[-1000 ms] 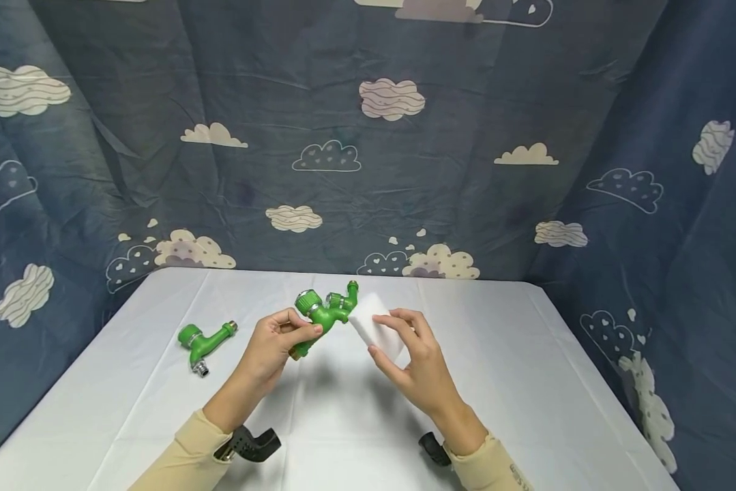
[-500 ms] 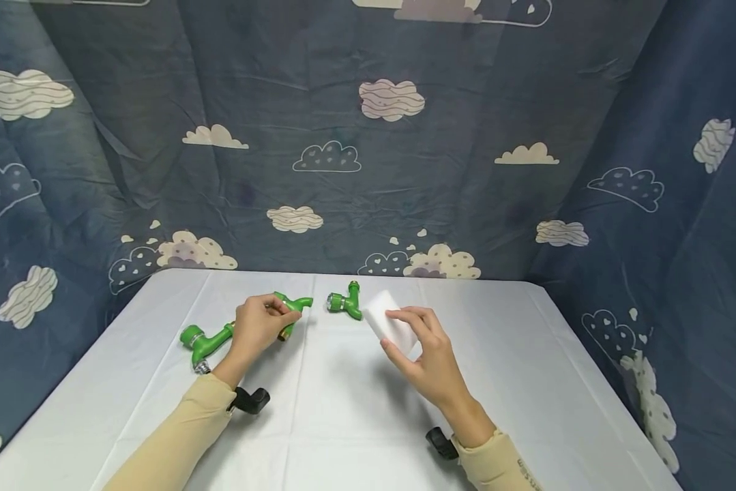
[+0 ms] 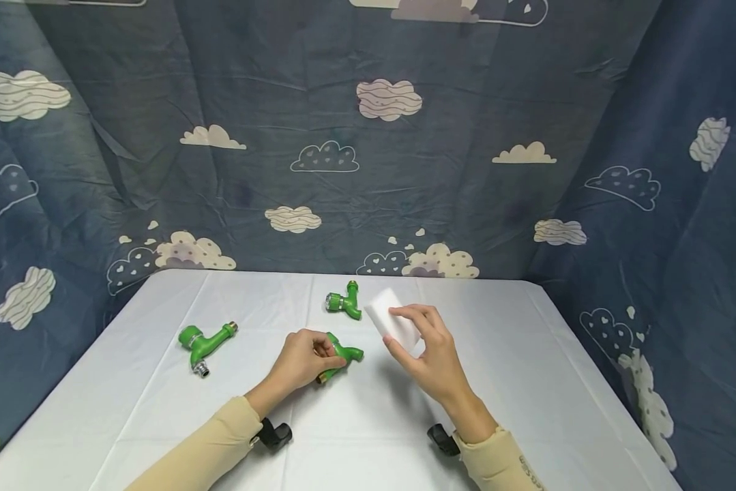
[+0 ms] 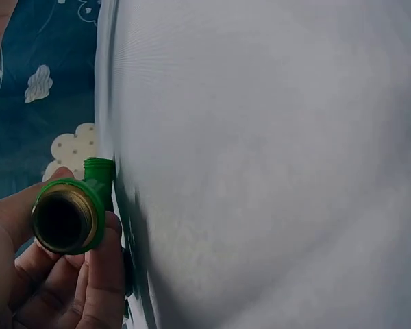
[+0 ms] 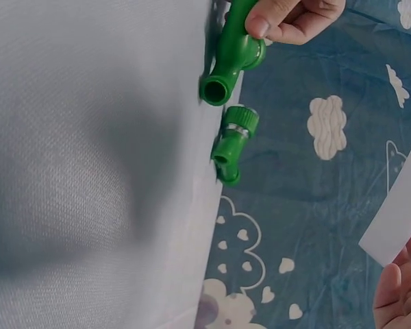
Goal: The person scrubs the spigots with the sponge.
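Head view: the left hand [image 3: 300,358] curls its fingers round a green tap [image 3: 342,354] low over the bench [image 3: 527,382]; the right hand [image 3: 432,354] pinches a white sponge block [image 3: 392,317], likely light and soft. Left wrist view: the tap's brass-threaded mouth [image 4: 60,219] suggests a stiff, fairly heavy piece, best gripped by its body. Right wrist view: a second tap [image 5: 231,142] lies beside it.

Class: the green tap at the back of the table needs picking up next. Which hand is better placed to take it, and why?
Probably the right hand: it is nearer the back tap, though it holds a white sponge. The left hand already grips another tap.
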`<state>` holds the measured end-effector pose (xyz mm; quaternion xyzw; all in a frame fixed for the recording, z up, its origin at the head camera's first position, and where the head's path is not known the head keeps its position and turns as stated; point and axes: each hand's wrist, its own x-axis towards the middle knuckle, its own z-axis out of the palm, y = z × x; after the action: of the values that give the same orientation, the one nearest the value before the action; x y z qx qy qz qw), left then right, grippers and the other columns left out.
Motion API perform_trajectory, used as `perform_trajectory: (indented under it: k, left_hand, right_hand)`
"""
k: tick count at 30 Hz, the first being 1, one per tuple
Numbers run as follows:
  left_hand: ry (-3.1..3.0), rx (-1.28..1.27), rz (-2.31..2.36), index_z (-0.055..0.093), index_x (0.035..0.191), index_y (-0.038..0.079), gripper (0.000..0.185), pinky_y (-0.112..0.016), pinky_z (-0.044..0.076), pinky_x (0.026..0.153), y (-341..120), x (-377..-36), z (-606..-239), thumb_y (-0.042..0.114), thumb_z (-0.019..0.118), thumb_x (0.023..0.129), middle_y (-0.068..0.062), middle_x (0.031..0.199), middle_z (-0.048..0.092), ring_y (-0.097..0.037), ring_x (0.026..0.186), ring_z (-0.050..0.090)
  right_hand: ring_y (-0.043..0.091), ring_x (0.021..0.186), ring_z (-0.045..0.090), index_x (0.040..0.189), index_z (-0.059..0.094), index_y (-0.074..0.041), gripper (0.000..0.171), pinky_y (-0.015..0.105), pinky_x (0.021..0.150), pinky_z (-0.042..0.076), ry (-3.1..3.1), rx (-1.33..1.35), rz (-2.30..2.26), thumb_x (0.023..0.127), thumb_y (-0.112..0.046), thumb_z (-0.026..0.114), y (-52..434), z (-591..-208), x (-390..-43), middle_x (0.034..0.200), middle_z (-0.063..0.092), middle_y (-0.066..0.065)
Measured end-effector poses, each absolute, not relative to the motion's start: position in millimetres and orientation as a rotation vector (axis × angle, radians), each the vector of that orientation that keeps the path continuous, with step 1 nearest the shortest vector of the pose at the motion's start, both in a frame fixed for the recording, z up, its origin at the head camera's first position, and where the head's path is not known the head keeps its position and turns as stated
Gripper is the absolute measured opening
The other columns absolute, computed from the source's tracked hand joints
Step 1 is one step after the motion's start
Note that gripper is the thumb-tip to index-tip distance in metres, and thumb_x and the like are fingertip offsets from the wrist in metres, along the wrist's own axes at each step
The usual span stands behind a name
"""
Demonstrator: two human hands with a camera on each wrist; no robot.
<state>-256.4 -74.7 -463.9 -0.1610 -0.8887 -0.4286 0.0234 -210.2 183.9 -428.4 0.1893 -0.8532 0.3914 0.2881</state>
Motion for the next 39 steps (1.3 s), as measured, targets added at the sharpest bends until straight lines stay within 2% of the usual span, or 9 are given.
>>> perform_trajectory:
  k: [8, 15, 20, 25, 29, 39]
  left_hand:
    - [-2.821, -0.534, -1.234, 0.068, 0.071, 0.017, 0.03, -0.022, 0.044, 0.061, -71.3, -254.9, -464.2, 0.021, 0.096, 0.08, 0.008, 0.066, 0.063, -0.008, 0.065, 0.055]
    - [-2.902, -0.501, -1.138, 0.073, 0.076, 0.021, 0.022, -0.029, 0.048, 0.07, -90.5, -254.4, -447.3, 0.028, 0.088, 0.091, 0.01, 0.075, 0.07, -0.009, 0.076, 0.059]
    - [-2.894, -0.358, -1.004, 0.076, 0.09, 0.018, 0.012, -0.038, 0.052, 0.077, -123.0, -260.2, -430.4, 0.028, 0.082, 0.095, 0.004, 0.083, 0.075, -0.018, 0.084, 0.065]
    - [-2.892, -0.178, -0.853, 0.073, 0.113, 0.008, 0.029, -0.052, 0.056, 0.084, -166.5, -268.6, -417.8, 0.032, 0.078, 0.097, -0.01, 0.098, 0.078, -0.034, 0.096, 0.07]
    - [-2.876, -0.037, -0.816, 0.069, 0.124, 0.005, 0.039, -0.058, 0.056, 0.083, -201.5, -274.3, -414.2, 0.033, 0.075, 0.098, -0.02, 0.11, 0.075, -0.044, 0.105, 0.069]
    - [-2.956, 0.203, -0.739, 0.049, 0.142, -0.004, 0.061, -0.063, 0.055, 0.081, -262.1, -271.8, -419.5, 0.036, 0.07, 0.1, -0.041, 0.128, 0.054, -0.056, 0.109, 0.061]
  right_hand:
    - [0.027, 0.117, 0.066, 0.133, 0.072, -0.019, 0.044, 0.04, 0.082, 0.06, -2.28, 0.504, 1.046, 0.091, -0.019, 0.087, 182.3, -430.6, -210.4, 0.134, 0.064, 0.01]
    - [0.028, 0.116, 0.067, 0.133, 0.072, -0.019, 0.045, 0.04, 0.082, 0.06, -2.283, 0.501, 1.045, 0.091, -0.019, 0.087, 181.2, -431.0, -210.5, 0.134, 0.064, 0.011]
    - [0.028, 0.117, 0.066, 0.132, 0.072, -0.019, 0.044, 0.039, 0.082, 0.06, -2.285, 0.504, 1.047, 0.091, -0.019, 0.087, 180.1, -431.5, -210.6, 0.134, 0.064, 0.011]
    - [0.027, 0.118, 0.066, 0.132, 0.072, -0.019, 0.044, 0.039, 0.084, 0.06, -2.29, 0.518, 1.051, 0.091, -0.019, 0.087, 177.7, -434.4, -210.7, 0.133, 0.064, 0.01]
    - [0.027, 0.118, 0.066, 0.132, 0.073, -0.019, 0.044, 0.041, 0.085, 0.06, -2.288, 0.542, 1.052, 0.09, -0.017, 0.087, 174.5, -436.5, -211.7, 0.132, 0.064, 0.01]
    - [0.029, 0.117, 0.065, 0.133, 0.072, -0.018, 0.045, 0.044, 0.085, 0.062, -2.323, 0.605, 1.013, 0.091, -0.018, 0.087, 166.2, -437.8, -216.8, 0.132, 0.063, 0.012]
